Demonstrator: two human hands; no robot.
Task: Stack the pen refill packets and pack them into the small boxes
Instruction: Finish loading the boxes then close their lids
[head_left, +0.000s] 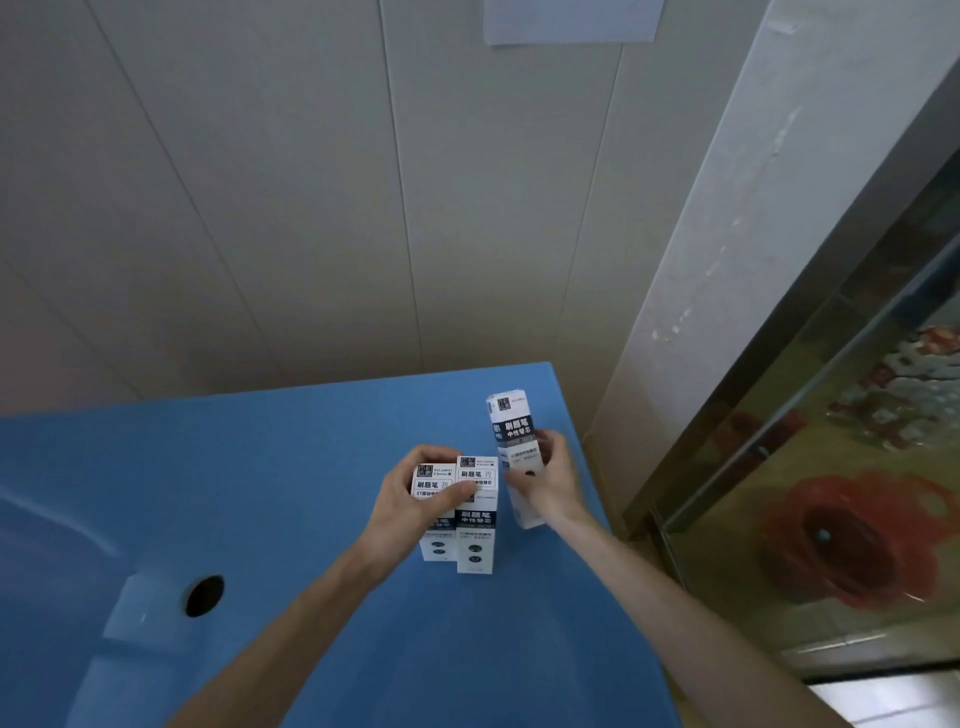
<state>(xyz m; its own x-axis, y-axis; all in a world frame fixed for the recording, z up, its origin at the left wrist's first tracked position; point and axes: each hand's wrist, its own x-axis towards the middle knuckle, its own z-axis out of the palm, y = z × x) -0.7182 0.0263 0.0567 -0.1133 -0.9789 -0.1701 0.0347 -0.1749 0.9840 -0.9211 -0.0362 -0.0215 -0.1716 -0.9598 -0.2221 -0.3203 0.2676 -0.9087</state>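
- Left hand (415, 499) grips two upright white boxes (457, 514) standing side by side on the blue desk (260, 493); thumb across their fronts, fingers (436, 452) curled over the tops.
- Right hand (545, 483) holds a third box (514, 447) just right of the pair, tilted, fingers wrapped round its middle; whether its lower end touches the desk cannot be told.
- Narrow gap between the third box and the pair.
- Round dark hole (204, 596) in the desk, well left of the boxes.
- Desk's right edge near the right hand; beyond it a pale pillar (727, 260) and a glass panel (857, 467) with red shapes.
- Panelled wall (311, 208) behind the far edge, with a paper sheet (571, 21) high up.
- Open blue surface to the left and front.
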